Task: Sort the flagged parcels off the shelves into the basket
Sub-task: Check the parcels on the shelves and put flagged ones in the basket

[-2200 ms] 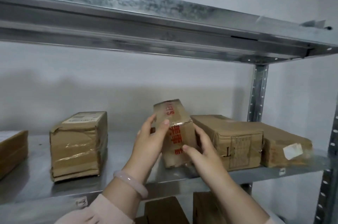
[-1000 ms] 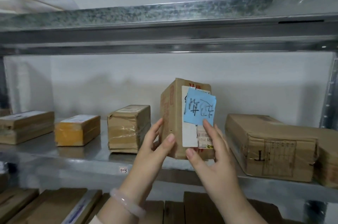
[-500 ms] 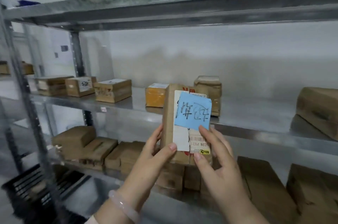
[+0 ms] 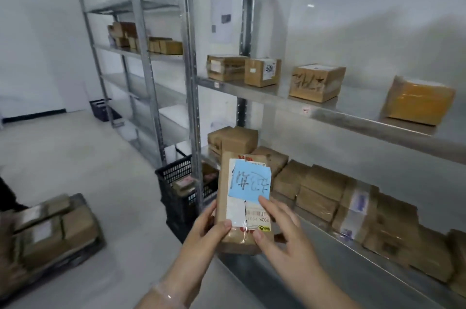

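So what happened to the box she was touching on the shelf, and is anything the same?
The brown cardboard parcel came off the metal shelf, was turned so its blue handwritten note faces the camera, and was carried left and lower, toward the black plastic basket. The left hand and right hand still hold it on both sides. The other parcels stayed on the shelf.

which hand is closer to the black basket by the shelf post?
Left. The left hand grips the parcel's left edge, just right of the black basket. The right hand holds the parcel's far side.
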A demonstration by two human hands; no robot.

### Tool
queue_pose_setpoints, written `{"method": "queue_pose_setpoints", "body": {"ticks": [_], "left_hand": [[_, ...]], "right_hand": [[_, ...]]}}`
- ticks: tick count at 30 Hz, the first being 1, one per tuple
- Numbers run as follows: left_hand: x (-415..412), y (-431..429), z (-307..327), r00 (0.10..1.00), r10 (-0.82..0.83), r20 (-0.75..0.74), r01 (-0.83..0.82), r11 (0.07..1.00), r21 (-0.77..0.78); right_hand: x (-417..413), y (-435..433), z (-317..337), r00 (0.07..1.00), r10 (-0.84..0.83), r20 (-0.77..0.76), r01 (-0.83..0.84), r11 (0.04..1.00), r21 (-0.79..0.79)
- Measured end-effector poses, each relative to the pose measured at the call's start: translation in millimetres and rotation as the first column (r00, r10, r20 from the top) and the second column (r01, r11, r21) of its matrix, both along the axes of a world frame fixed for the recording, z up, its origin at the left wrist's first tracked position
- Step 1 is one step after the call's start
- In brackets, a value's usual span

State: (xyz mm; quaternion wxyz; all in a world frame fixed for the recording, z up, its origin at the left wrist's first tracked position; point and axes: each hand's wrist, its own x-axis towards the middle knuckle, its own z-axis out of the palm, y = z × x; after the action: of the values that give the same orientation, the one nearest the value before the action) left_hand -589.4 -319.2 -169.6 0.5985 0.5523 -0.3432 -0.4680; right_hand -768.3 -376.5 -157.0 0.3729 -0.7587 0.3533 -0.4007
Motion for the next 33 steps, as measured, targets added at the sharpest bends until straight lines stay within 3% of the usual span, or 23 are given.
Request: {"method": "queue_pose_setpoints", "body": {"ticks": [6,10,19,24,33], "left_hand": [[96.4,-42.4,-33.7,0.985,0.174,-0.016,-0.170,0.975,0.143],[165.0,-82.9,-35.4,0.986,0.167,-0.013,-0.160,0.961,0.226],[299.8,-165.3,-48.1,0.964,0.266,0.005,-0.256,0.923,0.286],[370.4,-216.0,-71.2,0.953,0.303,-0.025,-0.281,0.909,0.309],[530.4,-335.0,-110.3,0.994,0.100,-0.048,-0.077,0.934,0.349]], "right_hand": [[106.6,-61.9,-35.1,0.985,0.151,-0.078,-0.139,0.980,0.139],[182.4,-121.2,-47.7,0.976,0.215,-0.034,-0.202,0.952,0.232],[323.0,-234.2,-74.8,0.902,0.405,-0.151,-0.365,0.900,0.237],[392.8,-279.6,-98.7,0.888,0.406,-0.216,-0.339,0.895,0.289],[526.9,-362.9,-121.2,0.895,0.235,-0.380,-0.084,0.924,0.374]]}}
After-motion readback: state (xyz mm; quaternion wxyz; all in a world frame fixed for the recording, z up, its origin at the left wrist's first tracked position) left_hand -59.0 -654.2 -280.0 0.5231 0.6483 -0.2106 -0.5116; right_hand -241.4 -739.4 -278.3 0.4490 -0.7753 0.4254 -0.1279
